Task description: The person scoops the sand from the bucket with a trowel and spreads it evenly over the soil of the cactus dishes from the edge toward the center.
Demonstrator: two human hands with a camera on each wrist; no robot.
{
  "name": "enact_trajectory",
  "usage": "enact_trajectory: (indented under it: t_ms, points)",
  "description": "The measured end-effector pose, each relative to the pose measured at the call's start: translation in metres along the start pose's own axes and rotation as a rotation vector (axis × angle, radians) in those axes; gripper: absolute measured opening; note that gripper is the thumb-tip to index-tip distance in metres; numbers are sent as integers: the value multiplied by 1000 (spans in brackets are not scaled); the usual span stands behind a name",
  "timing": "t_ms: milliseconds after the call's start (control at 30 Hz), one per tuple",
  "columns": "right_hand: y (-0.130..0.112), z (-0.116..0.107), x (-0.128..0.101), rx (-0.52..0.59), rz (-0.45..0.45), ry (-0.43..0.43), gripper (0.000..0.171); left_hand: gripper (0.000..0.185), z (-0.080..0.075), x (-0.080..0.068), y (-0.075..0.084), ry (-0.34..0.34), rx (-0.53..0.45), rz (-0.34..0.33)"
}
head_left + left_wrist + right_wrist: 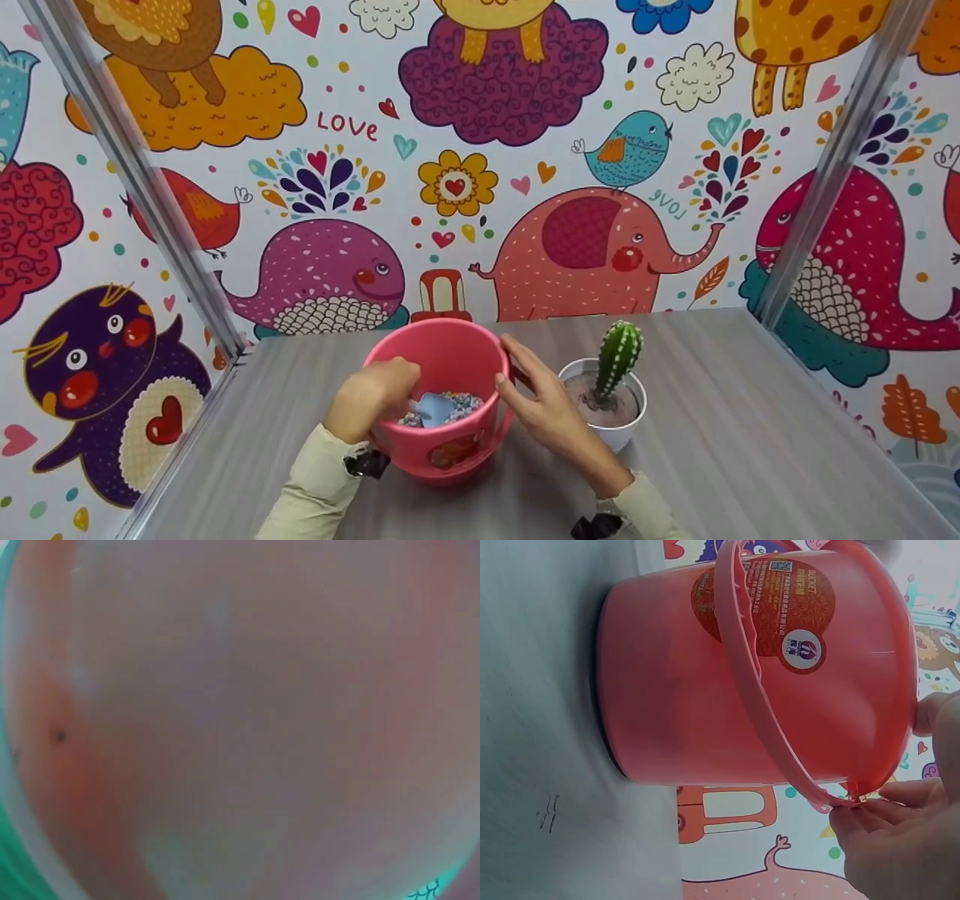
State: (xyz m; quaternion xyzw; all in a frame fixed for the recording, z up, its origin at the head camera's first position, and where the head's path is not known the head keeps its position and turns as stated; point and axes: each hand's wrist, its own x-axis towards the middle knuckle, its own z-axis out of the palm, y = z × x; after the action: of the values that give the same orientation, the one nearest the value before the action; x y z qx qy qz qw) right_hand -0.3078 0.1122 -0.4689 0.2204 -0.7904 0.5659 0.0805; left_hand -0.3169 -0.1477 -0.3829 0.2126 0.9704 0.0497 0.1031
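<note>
On the grey tabletop (712,450), near the middle and toward the front edge, stands a pink bucket (442,431) with small coloured pebbles (469,403) in its bottom. The left hand (375,394) reaches over the bucket's left rim and down inside, fingers curled round the handle of a pale blue scoop (433,409) whose blade lies on the pebbles. The left wrist view is only a pink blur. The right hand (536,405) lies with relaxed fingers against the bucket's right rim; in the right wrist view its fingertips (870,814) touch the rim where the handle (754,690) hinges. Just right of the bucket, touching the right hand, stands a white pot (611,431) with a green cactus (617,356). Behind the far edge rises a cartoon-animal wall (480,187).
</note>
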Motion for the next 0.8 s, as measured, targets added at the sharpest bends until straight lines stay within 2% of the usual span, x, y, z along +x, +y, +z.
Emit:
enact_trajectory:
  t_ms: [167,333,400,500,600,800]
  points:
    - [-1,-2,0,-10,6,-11,68,29,-2,3,-5,-16,-19,60]
    - [-1,-3,-1,-8,11,-8,68,14,-2,3,-10,35,-35,124]
    - [-1,-3,0,-6,3,-5,68,15,-1,2,-12,55,-52,151]
    - [0,-2,0,9,-18,-2,66,23,-1,1,-16,50,-114,173]
    - [2,-2,1,15,-34,2,64,26,-1,-1,-18,35,-171,173]
    - [3,-3,0,-1,-29,3,63,28,-1,-3,-19,44,-209,184]
